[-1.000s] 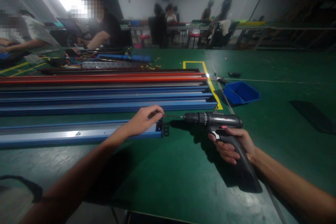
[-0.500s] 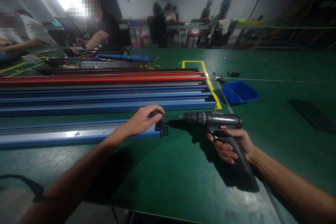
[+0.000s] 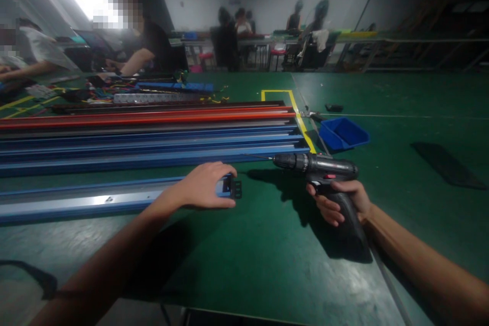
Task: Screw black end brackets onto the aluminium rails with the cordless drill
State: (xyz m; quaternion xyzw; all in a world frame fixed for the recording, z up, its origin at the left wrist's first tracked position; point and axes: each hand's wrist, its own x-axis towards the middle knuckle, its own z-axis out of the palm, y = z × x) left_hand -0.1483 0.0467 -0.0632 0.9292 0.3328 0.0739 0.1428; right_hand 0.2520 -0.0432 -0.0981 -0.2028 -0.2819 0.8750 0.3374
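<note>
My right hand [image 3: 338,204] is wrapped round the grip of a black cordless drill [image 3: 328,165], which has a long thin bit [image 3: 259,157] pointing left. The bit's tip is in the air, beyond the nearest rail. My left hand [image 3: 208,186] spans the right end of that blue-edged metal rail [image 3: 84,202], thumb on the near side and fingers on the far side. A black end piece [image 3: 236,188] with slots sticks out past the rail's end, just beyond my fingertips.
Several blue rails [image 3: 153,155] and orange rails [image 3: 153,117] lie parallel behind. A blue bin [image 3: 346,133] stands to their right, near yellow tape [image 3: 296,107]. A dark flat object [image 3: 446,165] lies at the far right. People sit at the back and left, near wires and parts.
My left hand has gone from pinching near the bit's tip to gripping across the rail end. The drill has shifted slightly up and right, its bit now away from my fingers.
</note>
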